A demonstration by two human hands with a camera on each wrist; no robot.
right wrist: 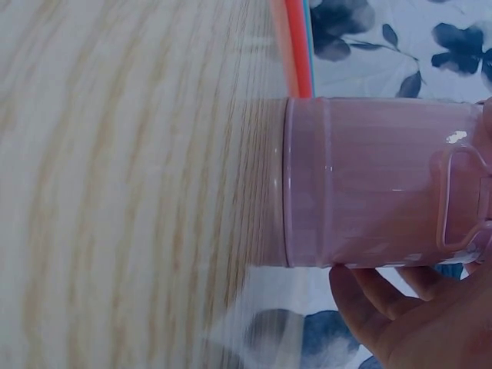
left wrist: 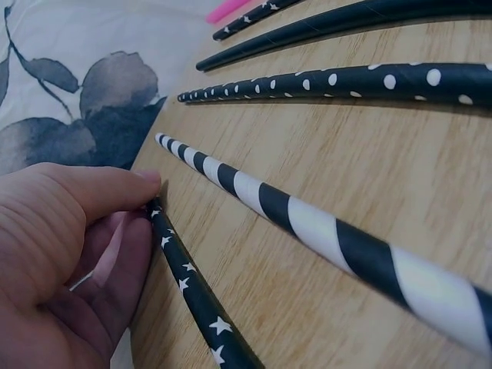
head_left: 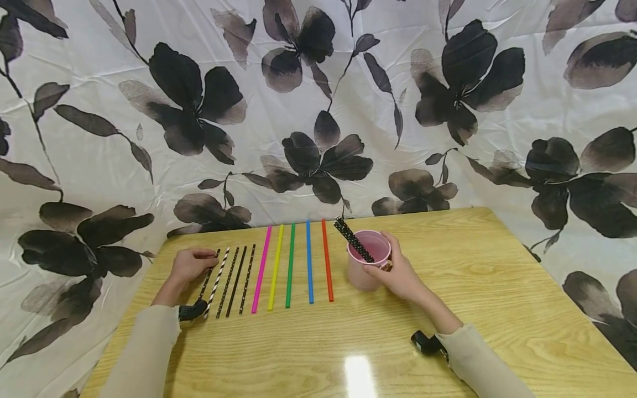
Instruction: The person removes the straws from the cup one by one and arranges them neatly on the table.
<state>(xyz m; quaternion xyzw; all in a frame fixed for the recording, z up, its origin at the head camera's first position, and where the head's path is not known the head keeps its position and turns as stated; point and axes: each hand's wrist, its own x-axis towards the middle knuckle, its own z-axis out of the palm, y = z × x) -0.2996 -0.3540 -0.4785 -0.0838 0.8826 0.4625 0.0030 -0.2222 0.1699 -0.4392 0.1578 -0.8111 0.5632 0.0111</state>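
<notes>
My left hand [head_left: 209,256] pinches the far end of a black star-print straw [left wrist: 196,300], which lies flat at the left end of a row of straws on the wooden table [head_left: 318,342]. Beside it lie a black-and-white striped straw [left wrist: 307,227], a plain black one [head_left: 235,282] and a black dotted one [left wrist: 338,81]. My right hand [head_left: 385,257] grips an upright pink cup [head_left: 365,273] with a handle [right wrist: 461,196]. A second black dotted straw [head_left: 354,240] leans inside the cup.
Pink [head_left: 261,271], yellow [head_left: 276,268], green [head_left: 290,265], blue [head_left: 309,262] and orange [head_left: 327,260] straws lie parallel between the black ones and the cup. A floral cloth [head_left: 318,110] hangs behind and around the table. Bare tabletop stretches right of the cup and along the front.
</notes>
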